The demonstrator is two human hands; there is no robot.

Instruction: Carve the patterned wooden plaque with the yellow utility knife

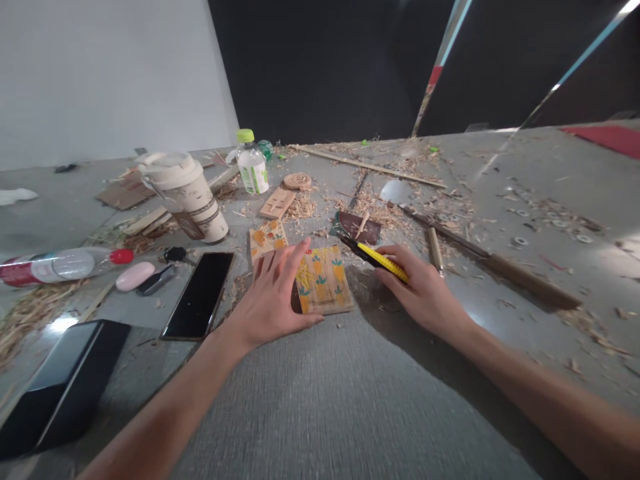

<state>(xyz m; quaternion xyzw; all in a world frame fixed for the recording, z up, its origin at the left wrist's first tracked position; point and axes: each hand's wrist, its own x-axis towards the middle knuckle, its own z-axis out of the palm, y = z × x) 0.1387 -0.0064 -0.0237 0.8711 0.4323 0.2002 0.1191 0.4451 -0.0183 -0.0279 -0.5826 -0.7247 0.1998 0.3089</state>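
My left hand (pixel 273 290) is open beside a small wooden board (pixel 326 283) painted with yellow-orange, green-topped shapes. Its thumb lies along the near edge and its index finger by the far edge; whether it presses the board I cannot tell. A second painted wooden piece (pixel 267 237) lies partly behind my left fingers. To the right, my right hand (pixel 417 287) is closed around a yellow and black utility knife (pixel 383 261). The knife's tip points left, over the board's far right corner. Just beyond the tip rests a dark brown piece (pixel 367 230) with wood shavings on it.
Left lie a phone (pixel 197 297), a plastic bottle (pixel 75 265), a pink oval object (pixel 135 275) and a black box (pixel 60 387). A coffee cup (pixel 193 193) and green-capped bottle (pixel 253 167) stand farther back. Right are a long-handled tool (pixel 530 280) and a short wooden-handled tool (pixel 435 250).
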